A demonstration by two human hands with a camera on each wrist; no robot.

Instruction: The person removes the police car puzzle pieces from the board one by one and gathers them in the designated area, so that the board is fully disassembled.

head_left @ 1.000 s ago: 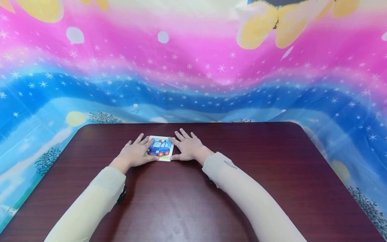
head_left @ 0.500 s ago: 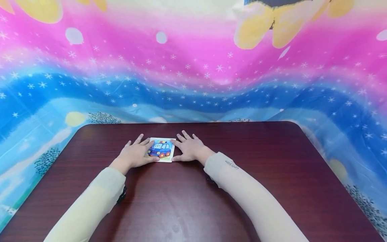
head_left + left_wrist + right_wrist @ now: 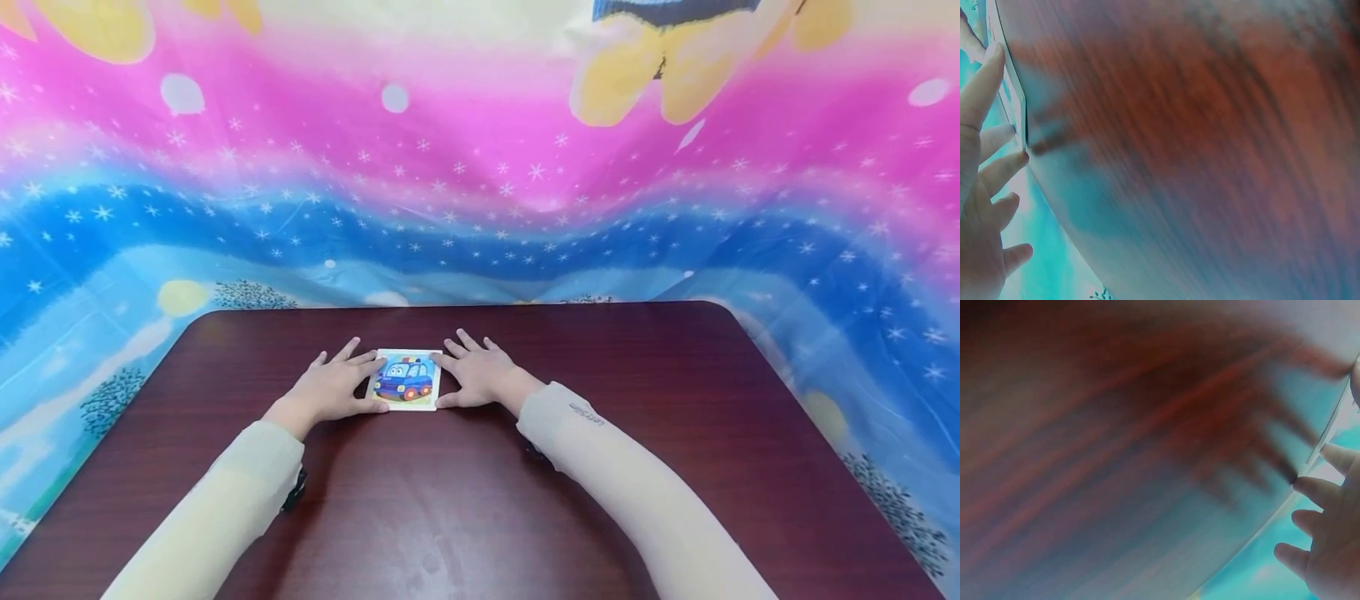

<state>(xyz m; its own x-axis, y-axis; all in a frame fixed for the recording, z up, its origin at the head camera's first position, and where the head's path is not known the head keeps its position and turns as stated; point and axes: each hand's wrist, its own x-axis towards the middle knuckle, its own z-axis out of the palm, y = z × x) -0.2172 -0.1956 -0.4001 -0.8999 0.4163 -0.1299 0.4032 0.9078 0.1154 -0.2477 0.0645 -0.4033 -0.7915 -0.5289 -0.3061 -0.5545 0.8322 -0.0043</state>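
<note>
A square picture board (image 3: 407, 381) with a white border and a blue cartoon car lies flat near the far edge of the table. At its left side is my left hand (image 3: 330, 387), fingers spread, with the index fingertip and thumb at the board's left corners. My right hand (image 3: 478, 371) mirrors it on the right side, index finger and thumb at the right corners. The left wrist view shows the board's thin edge (image 3: 1021, 119) beside the left fingers (image 3: 1005, 169). In the right wrist view, the right fingers (image 3: 1319, 490) reach the board's edge; most of the board is out of frame.
The dark red-brown table (image 3: 420, 508) is glossy and has rounded far corners. Behind it hangs a pink and blue cloth (image 3: 480, 167) printed with snowflakes. Pale sleeves cover both forearms, with a dark band partly visible at the left wrist.
The board has slid slightly right and nearer and now sits straighter. Both hands have shifted with it, and the left fingers cover less of the picture.
</note>
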